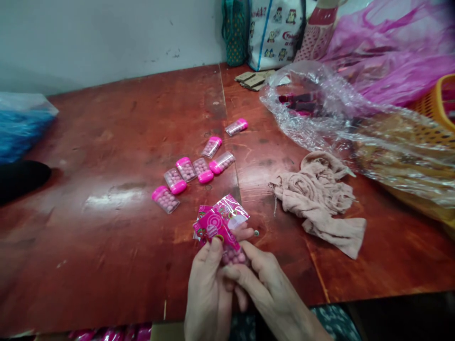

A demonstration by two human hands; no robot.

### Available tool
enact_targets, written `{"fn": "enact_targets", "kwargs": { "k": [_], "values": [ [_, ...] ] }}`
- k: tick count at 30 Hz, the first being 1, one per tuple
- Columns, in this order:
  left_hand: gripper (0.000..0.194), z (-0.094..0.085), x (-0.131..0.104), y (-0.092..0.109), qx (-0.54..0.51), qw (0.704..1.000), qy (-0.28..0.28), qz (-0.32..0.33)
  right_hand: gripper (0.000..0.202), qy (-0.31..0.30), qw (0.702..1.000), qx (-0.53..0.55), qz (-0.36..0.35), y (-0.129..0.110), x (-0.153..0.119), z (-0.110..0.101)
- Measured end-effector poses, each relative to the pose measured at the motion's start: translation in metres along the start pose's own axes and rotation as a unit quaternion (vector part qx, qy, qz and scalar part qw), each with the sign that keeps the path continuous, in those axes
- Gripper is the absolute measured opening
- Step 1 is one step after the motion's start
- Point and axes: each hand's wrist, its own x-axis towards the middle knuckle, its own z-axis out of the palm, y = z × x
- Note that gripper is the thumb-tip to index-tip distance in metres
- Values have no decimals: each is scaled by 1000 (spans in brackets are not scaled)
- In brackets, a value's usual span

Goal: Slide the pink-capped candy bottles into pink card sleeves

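Near the table's front edge, both my hands close around a small clear box of pink candies (233, 257). A pink printed label (215, 222) lies over the top of this box. The thumb of my left hand (206, 279) presses on the label. The fingers of my right hand (265, 277) pinch the box from the other side. More shiny printed labels (230, 206) fan out just beyond my fingers; whether they are held or lie on the table I cannot tell. Farther off lie several similar candy boxes with pink caps (186, 169), in a loose diagonal row.
A crumpled beige cloth (320, 199) lies to the right. Behind it spread a clear plastic bag (302, 123), a pink plastic bag (387, 52) and a yellow basket (435, 106). A blue-filled bag (23, 125) sits at left on the red-brown table (106, 255); printed bags (275, 33) stand at the wall.
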Motion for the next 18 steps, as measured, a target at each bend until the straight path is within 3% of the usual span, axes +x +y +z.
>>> {"fn": "enact_targets", "kwargs": {
  "k": [2,7,12,18],
  "values": [
    [34,-1,0,3,9,1000,3,-15,18,-44,998,41,18,-6,5,-3],
    [40,0,-1,-8,22,999,20,-26,30,-13,997,68,25,-6,8,-2],
    [41,-4,0,-17,25,999,8,-37,37,-31,995,88,28,-1,10,-3],
    [35,-17,-9,-13,21,998,39,-41,29,-53,994,83,36,10,6,12]
  ]
}}
